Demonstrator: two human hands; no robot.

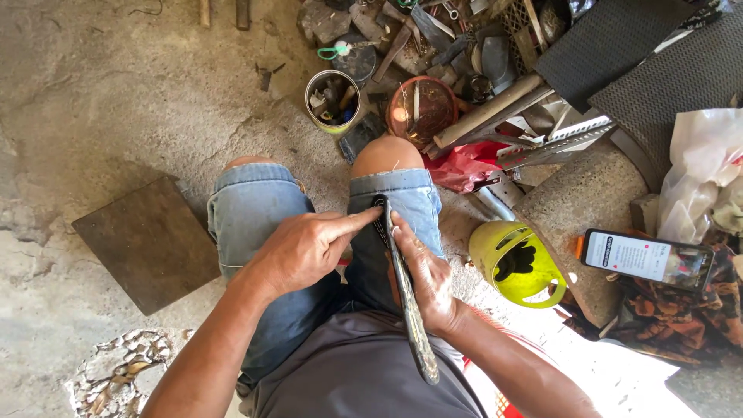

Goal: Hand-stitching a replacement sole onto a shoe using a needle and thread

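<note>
I sit with both knees up in blue denim shorts. A long, thin dark sole or strap piece (409,310) stands on edge along my right thigh, running from the knee back toward my waist. My right hand (429,275) grips it from the right side, fingers wrapped on its edge. My left hand (306,248) reaches across, index finger stretched out and pressing against the piece's upper end near the knee.
A dark square board (151,244) lies on the concrete at left. Ahead are a tin of tools (331,101), a brown bowl (422,108), a wooden handle (487,111) and scrap metal. At right stand a yellow-green jug (517,263), a phone (648,259) on a stone block and black mats (619,39).
</note>
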